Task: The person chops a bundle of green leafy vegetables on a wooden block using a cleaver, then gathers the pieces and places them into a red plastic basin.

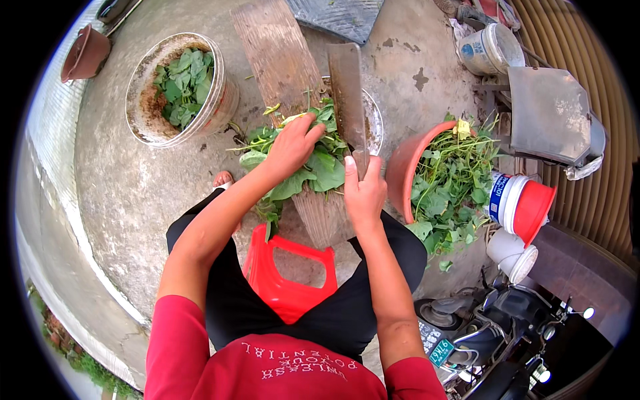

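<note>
A wooden plank (270, 40) lies lengthwise in front of me, with a bunch of leafy greens (325, 170) heaped across it. My left hand (293, 148) grips the bunch from above, its fingers bent over the stems. In my right hand (365, 195) is the handle of a cleaver (347, 93), whose broad, worn blade points away from me just right of the bunch. The blade hides part of the greens and of a white basin (375, 120) behind it. Whether the edge touches the leaves I cannot tell.
Left stands a stained white bucket (217, 100) holding leaves. At right, a terracotta-coloured tub (402, 177) overflows with long-stemmed greens (450, 180). A red plastic stool (293, 303) is between my legs. A grey tray (343, 17), several buckets and a parked motorcycle (493, 333) surround the spot.
</note>
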`<state>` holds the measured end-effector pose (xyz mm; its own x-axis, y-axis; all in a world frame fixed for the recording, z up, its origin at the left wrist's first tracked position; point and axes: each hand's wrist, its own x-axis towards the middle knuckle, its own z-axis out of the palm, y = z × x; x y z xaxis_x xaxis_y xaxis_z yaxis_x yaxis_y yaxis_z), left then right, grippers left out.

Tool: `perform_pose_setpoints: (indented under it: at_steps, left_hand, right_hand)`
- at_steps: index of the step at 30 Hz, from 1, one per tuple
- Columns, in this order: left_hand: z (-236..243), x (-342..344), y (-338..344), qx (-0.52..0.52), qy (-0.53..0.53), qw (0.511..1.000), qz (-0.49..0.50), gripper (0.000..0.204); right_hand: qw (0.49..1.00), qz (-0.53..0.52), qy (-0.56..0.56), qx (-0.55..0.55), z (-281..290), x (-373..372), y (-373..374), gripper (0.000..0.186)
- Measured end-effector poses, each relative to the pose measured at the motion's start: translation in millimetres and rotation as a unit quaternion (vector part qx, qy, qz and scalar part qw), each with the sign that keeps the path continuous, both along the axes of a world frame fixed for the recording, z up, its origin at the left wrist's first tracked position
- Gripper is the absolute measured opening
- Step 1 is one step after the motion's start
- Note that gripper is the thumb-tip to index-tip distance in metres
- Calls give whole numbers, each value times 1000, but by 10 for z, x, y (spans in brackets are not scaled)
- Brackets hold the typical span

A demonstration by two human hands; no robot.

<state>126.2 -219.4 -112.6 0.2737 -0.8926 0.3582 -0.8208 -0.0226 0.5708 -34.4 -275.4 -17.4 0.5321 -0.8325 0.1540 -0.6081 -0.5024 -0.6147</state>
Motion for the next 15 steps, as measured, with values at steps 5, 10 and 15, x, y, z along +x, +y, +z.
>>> perform_pose_setpoints:
  at_steps: [5, 10, 15]
  left_hand:
    - [-63, 27, 58, 47, -15, 999, -20, 38]
    - [155, 64, 214, 15, -56, 998, -19, 42]
    - [22, 154, 337, 7, -54, 998, -15, 37]
  right_hand:
    - [983, 27, 173, 54, -221, -26, -75, 36]
    - [972, 25, 228, 59, -296, -41, -119, 38]
    - [993, 41, 96, 57, -196, 41, -22, 36]
